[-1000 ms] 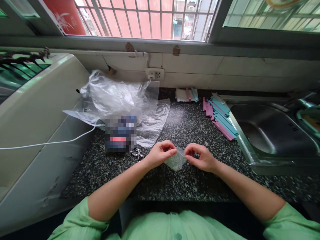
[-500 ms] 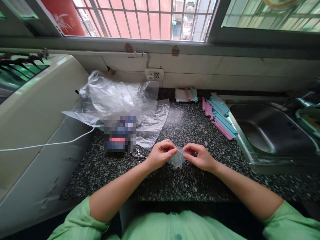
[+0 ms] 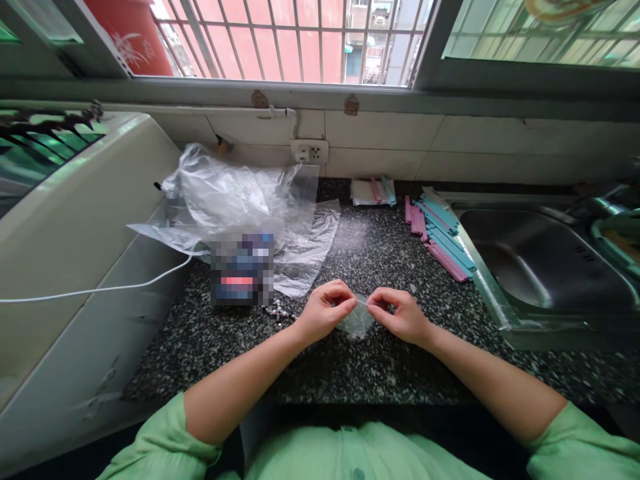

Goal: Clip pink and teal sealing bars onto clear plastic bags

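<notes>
A small clear plastic bag [image 3: 356,321] hangs between my two hands, just above the dark speckled countertop [image 3: 340,373]. My left hand [image 3: 330,308] pinches the bag's top edge at its left end between thumb and forefinger. On the other end, my right hand [image 3: 397,313] is closed in the same kind of pinch. What the bag contains, if anything, I cannot make out. Beside my left wrist lies a little cluster of shiny silvery beads or trinkets [image 3: 277,311], partly hidden by the forearm.
Large crumpled clear plastic bags [image 3: 235,193] lie at the back left, by a blurred-out object [image 3: 243,270] and a white cable [image 3: 125,289]. Pink and teal strips [image 3: 440,237] are piled beside the steel sink [image 3: 530,260]. A white packet [image 3: 363,193] with strips on it sits near the wall.
Both hands stay pinched on the small bag, nearly in place. The whole view has shifted very slightly.
</notes>
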Demonstrator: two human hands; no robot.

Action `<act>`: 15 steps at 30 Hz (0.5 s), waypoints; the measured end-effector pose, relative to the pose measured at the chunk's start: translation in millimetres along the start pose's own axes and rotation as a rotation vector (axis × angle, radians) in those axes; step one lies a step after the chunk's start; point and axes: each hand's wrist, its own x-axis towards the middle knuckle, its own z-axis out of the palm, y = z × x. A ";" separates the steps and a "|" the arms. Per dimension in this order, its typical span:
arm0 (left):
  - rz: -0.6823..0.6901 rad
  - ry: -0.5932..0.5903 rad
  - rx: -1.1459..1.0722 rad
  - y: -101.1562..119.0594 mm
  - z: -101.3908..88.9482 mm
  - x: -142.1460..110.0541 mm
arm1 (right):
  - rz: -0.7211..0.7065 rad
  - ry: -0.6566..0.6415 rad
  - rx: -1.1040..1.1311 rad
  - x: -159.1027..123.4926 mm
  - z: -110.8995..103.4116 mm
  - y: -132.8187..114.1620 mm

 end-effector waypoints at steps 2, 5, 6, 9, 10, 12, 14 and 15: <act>-0.007 0.008 -0.002 -0.3 1.0 0.4 | 0.000 0.023 -0.011 0.3 -0.2 -0.1; -0.038 0.011 0.021 -1.2 1.7 0.3 | 0.003 0.035 -0.020 0.5 -0.9 0.4; -0.049 0.009 0.036 -1.6 1.7 0.1 | 0.005 0.032 -0.023 0.5 -1.2 0.7; -0.066 0.009 0.075 -2.2 0.9 -0.6 | 0.006 0.020 -0.034 0.2 -1.9 1.3; -0.063 0.010 0.081 -2.2 0.6 -0.7 | 0.007 0.016 -0.037 0.1 -2.1 1.3; -0.051 0.009 0.085 -1.8 0.1 -0.7 | 0.006 0.010 -0.039 -0.1 -2.2 1.0; -0.043 0.010 0.082 -1.3 -0.1 -0.5 | 0.007 0.013 -0.034 0.0 -2.2 0.4; -0.042 0.014 0.079 -1.1 -0.1 -0.3 | 0.007 0.018 -0.031 0.1 -2.1 0.0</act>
